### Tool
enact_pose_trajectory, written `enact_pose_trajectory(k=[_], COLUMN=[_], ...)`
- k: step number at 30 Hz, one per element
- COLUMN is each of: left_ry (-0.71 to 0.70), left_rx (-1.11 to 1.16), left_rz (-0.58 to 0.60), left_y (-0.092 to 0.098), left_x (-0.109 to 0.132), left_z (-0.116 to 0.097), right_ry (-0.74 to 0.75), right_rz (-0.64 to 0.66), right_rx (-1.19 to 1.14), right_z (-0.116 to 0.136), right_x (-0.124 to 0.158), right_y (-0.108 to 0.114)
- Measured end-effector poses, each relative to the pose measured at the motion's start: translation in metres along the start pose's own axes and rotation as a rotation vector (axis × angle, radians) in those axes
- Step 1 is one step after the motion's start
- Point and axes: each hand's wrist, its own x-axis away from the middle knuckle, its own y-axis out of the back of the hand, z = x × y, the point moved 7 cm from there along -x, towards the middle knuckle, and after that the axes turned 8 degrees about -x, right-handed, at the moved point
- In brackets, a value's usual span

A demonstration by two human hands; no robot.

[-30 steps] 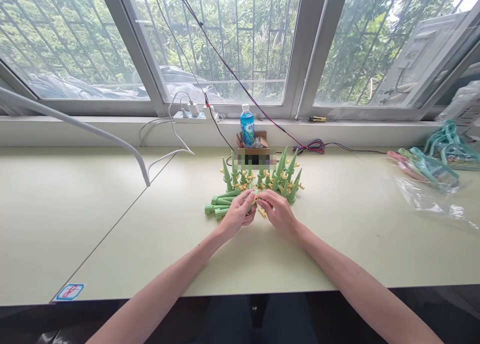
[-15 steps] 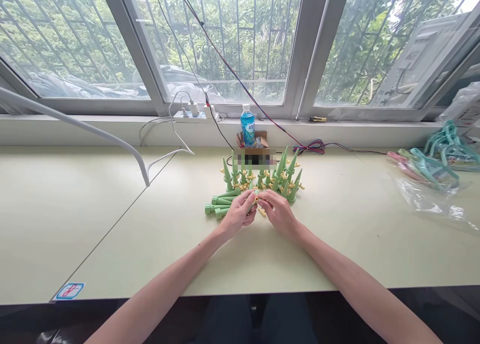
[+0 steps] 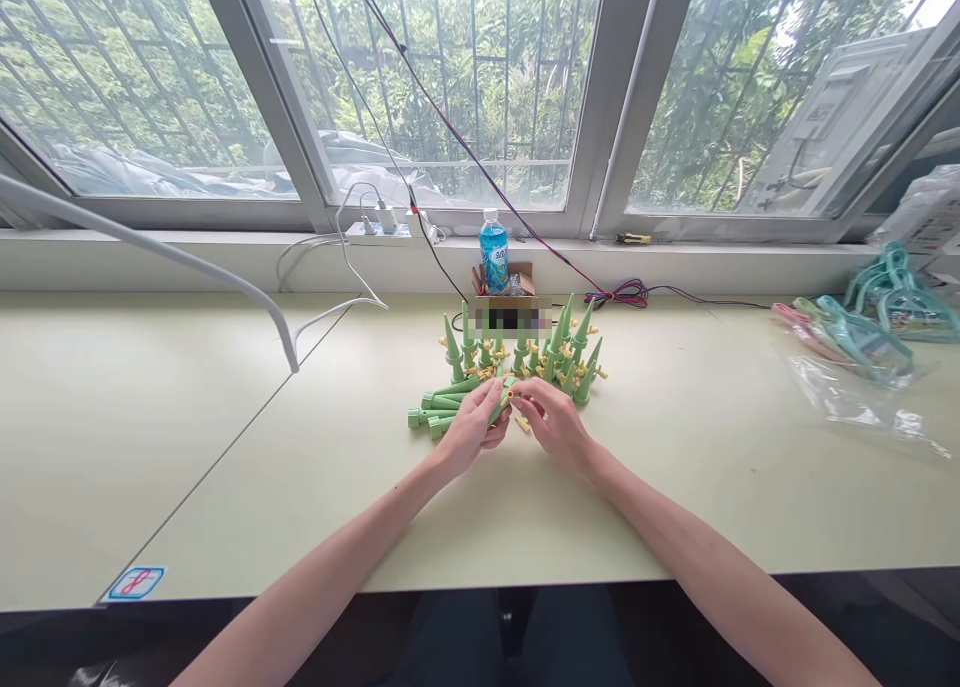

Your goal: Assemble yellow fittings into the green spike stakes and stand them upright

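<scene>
My left hand (image 3: pixel 474 425) is closed round a green plant watering spike (image 3: pixel 500 409), mostly hidden by the fingers. A small yellow valve (image 3: pixel 508 397) sits at the spike, its round open end facing me. My right hand (image 3: pixel 553 417) has its fingertips pinched at the valve's right side; their exact contact is partly hidden. Left of my hands lie several green spikes (image 3: pixel 444 403) on their sides. Behind them, more green spikes with yellow valves (image 3: pixel 559 345) stand point up in a cluster. A loose yellow valve (image 3: pixel 523 424) lies on the table under my right fingers.
A bottle of blue liquid (image 3: pixel 494 254) stands in a small cardboard box (image 3: pixel 529 297) by the window. Coiled cable (image 3: pixel 628 293) lies at the back. Coloured hangers (image 3: pixel 862 332) and clear plastic bags (image 3: pixel 847 397) are at the right. A white curved arm (image 3: pixel 247 287) reaches in from the left.
The yellow valve has tilted slightly and sits a little further left, and my right fingertips have shifted on it. The whole view has moved a touch; both hands stay together.
</scene>
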Motion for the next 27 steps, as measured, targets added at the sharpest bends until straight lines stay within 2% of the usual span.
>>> enact_pose_trajectory(k=[7, 10, 14, 19, 27], left_ry=[-0.005, -0.071, -0.212, -0.284, -0.208], left_rx=[-0.075, -0.25, -0.572, -0.749, -0.869], left_rz=[-0.114, -0.224, -0.334, -0.337, -0.261], left_y=[0.011, 0.02, 0.025, 0.02, 0.018], left_x=[-0.003, -0.002, 0.001, 0.005, 0.004], left_z=[-0.004, -0.009, -0.017, -0.016, -0.004], right_ry=[-0.092, -0.094, -0.105, -0.152, -0.297], right_rz=[-0.034, -0.039, 0.042, 0.08, 0.121], right_rx=[-0.009, 0.079, 0.225, 0.359, 0.544], right_z=[-0.011, -0.015, -0.02, -0.025, -0.033], right_x=[-0.001, -0.003, -0.004, -0.003, 0.0], right_y=[0.008, 0.012, 0.011, 0.012, 0.016])
